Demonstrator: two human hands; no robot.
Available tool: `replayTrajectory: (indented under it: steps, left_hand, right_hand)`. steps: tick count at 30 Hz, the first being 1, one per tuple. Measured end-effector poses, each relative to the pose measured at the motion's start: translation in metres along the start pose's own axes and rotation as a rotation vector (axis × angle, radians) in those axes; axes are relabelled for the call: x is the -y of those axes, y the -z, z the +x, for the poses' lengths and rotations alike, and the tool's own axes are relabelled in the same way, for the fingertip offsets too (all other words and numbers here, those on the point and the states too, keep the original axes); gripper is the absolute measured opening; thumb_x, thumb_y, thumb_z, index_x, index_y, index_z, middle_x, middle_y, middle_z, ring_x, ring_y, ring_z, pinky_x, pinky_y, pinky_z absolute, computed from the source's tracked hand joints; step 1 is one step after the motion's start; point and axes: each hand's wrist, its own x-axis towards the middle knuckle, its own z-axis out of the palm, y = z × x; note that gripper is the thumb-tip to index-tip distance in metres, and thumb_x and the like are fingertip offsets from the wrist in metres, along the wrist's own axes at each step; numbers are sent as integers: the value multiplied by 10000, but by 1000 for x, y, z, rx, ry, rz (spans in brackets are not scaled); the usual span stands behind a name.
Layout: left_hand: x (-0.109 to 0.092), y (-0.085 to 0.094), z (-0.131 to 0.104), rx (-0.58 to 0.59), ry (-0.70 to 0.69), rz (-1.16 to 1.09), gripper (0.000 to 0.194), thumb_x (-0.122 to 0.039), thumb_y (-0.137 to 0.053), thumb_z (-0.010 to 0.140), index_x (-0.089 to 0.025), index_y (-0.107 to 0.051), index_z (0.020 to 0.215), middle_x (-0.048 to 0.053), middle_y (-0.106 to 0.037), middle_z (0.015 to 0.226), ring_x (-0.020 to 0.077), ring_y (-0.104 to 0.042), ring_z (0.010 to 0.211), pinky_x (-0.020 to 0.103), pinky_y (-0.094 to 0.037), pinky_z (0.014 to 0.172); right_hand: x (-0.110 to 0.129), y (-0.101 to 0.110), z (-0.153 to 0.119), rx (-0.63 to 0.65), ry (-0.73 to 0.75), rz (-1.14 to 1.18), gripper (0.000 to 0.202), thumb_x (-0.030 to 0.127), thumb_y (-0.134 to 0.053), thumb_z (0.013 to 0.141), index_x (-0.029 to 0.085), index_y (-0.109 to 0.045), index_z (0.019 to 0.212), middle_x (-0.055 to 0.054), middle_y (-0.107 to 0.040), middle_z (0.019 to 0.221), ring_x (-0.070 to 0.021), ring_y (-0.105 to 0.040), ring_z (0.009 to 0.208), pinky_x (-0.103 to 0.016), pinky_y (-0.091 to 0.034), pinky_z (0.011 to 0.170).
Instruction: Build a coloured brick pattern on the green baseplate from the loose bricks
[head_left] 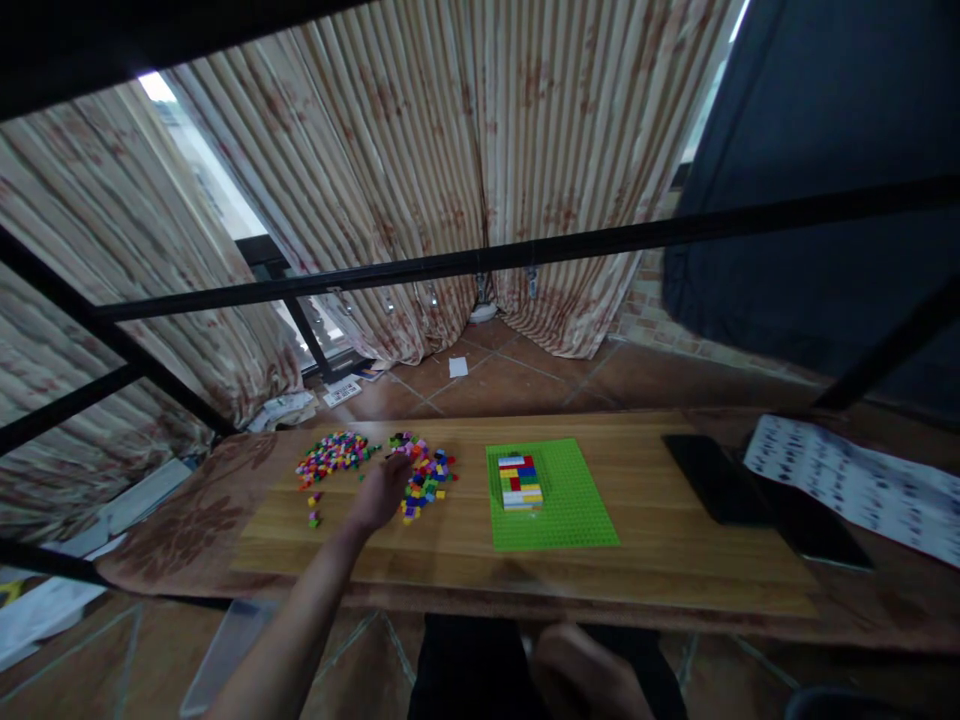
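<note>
My left hand (384,492) reaches over the wooden board to the near pile of loose colored toy bricks (429,478). Its fingers look pinched together at the pile's left edge, and whatever is between them is too small to make out. Low in the view, over my lap, my right hand (589,672) is blurred by motion and its fingers cannot be made out clearly. Between the hands and farther up the board lies a green baseplate (577,500). A block of stacked bricks (520,483) in white, red, yellow, blue and green stands on its left part.
A second pile of small bricks (337,455) lies farther left, with a few loose bricks (313,510) below it. To the right are a dark flat device (716,480) and a printed sheet (862,485). A clear plastic bin (229,650) sits below the board. A black rail (450,265) crosses behind.
</note>
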Motion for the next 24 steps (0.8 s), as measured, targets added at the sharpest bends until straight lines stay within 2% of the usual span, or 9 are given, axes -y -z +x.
replayTrajectory:
  steps: [3, 6, 10, 13, 16, 24]
  left_hand:
    - [-42, -24, -18, 38, -138, -275, 275, -289, -429, 894, -154, -667, 918, 50, -689, 847, 175, -621, 808, 243, -463, 735]
    - [-83, -47, -37, 81, -157, -419, 262, -332, -474, 885, -177, -685, 884, 31, -684, 837, 158, -602, 768, 235, -450, 715]
    - [-121, -63, -55, 207, -126, -615, 259, -359, -494, 886, -175, -673, 851, 4, -653, 760, 134, -566, 698, 217, -422, 643]
    - [-134, -70, -60, 243, -120, -744, 231, -355, -531, 865, -173, -658, 801, -7, -626, 721, 128, -550, 687, 217, -413, 645]
    - [-137, -76, -59, 236, -95, -819, 227, -356, -549, 852, -172, -642, 757, -8, -593, 688, 126, -529, 671, 217, -403, 631]
    - [-136, -87, -56, 182, -74, -884, 233, -365, -540, 873, -176, -643, 785, 0, -605, 732, 129, -539, 707, 227, -423, 671]
  right_hand:
    - [-2, 12, 19, -90, -91, 48, 180, 228, -460, 913, 235, -640, 912, -19, -660, 824, -110, -641, 752, -179, -505, 688]
    - [-7, 27, 45, -170, -269, 48, 209, 289, -488, 909, 256, -644, 1043, -32, -677, 967, -143, -655, 881, -228, -520, 776]
    - [-16, 38, 71, -173, -316, 95, 298, 333, -489, 902, 257, -624, 1157, -47, -664, 1051, -151, -652, 863, -251, -524, 755]
    - [-22, 39, 77, -142, -306, 150, 272, 350, -483, 912, 248, -671, 1079, -47, -677, 986, -164, -646, 891, -263, -514, 771]
    - [-26, 38, 78, -124, -313, 177, 254, 358, -486, 911, 240, -697, 989, -41, -682, 924, -169, -649, 869, -269, -509, 767]
    - [-36, 40, 83, -86, -306, 160, 230, 309, -501, 896, 244, -692, 1006, -31, -685, 904, -155, -653, 836, -258, -511, 751]
